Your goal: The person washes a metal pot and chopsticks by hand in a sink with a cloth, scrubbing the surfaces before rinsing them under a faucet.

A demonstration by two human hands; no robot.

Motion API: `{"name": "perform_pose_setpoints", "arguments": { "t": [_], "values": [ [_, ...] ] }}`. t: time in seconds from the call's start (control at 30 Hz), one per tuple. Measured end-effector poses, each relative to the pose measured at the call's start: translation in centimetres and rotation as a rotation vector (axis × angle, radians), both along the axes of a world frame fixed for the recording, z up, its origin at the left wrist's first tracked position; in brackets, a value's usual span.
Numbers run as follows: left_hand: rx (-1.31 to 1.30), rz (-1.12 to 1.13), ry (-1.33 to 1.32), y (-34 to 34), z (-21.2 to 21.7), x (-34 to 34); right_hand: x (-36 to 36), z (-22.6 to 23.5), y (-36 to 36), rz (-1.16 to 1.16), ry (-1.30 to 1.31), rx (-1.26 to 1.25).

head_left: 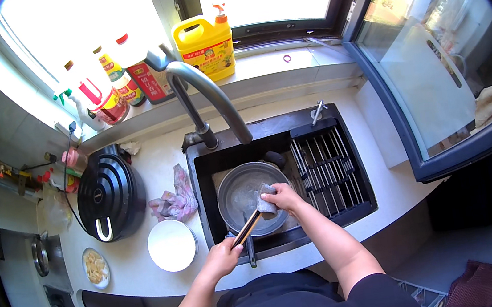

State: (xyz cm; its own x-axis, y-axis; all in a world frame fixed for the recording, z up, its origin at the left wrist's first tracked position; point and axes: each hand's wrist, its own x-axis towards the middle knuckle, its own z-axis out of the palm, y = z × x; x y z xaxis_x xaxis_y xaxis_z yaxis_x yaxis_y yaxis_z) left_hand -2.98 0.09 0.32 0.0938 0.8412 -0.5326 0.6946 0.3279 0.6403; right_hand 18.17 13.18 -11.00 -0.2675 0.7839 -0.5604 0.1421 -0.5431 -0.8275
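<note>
A round grey pan [246,191] lies in the dark sink [207,171], its long handle [247,228] pointing toward me. My left hand [225,255] grips the near end of that handle at the sink's front edge. Inside the pan, on its right side, my right hand [284,197] presses a grey scrubbing cloth [266,203] against the surface. A grey curved faucet [206,90] arches over the sink from the back.
A black ribbed rack [325,165] fills the sink's right part. On the counter to the left sit a crumpled pink cloth [174,200], a white bowl [172,245], a black cooker lid [108,193] and a small plate of food [95,268]. Bottles and a yellow jug [206,46] line the windowsill.
</note>
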Motion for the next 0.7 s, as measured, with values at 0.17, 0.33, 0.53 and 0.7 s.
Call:
{"name": "perform_pose_setpoints", "arguments": {
  "t": [0.17,0.33,0.53,0.7],
  "values": [
    [-0.125,0.002,0.105,0.4,-1.6,0.7,-1.3,-3.3,-0.1,-0.018,-0.536,0.436],
    [-0.105,0.293,0.040,-0.2,-7.1,0.4,-3.1,-10.8,0.1,0.139,-0.956,0.355],
    [-0.480,0.654,-0.304,2.7,-11.5,1.2,-3.7,-17.3,-0.2,0.431,-0.881,0.147],
    [-0.482,0.762,-0.694,3.4,-11.5,1.2,-0.7,-9.7,-0.8,0.004,0.282,-0.334]
  ]
}}
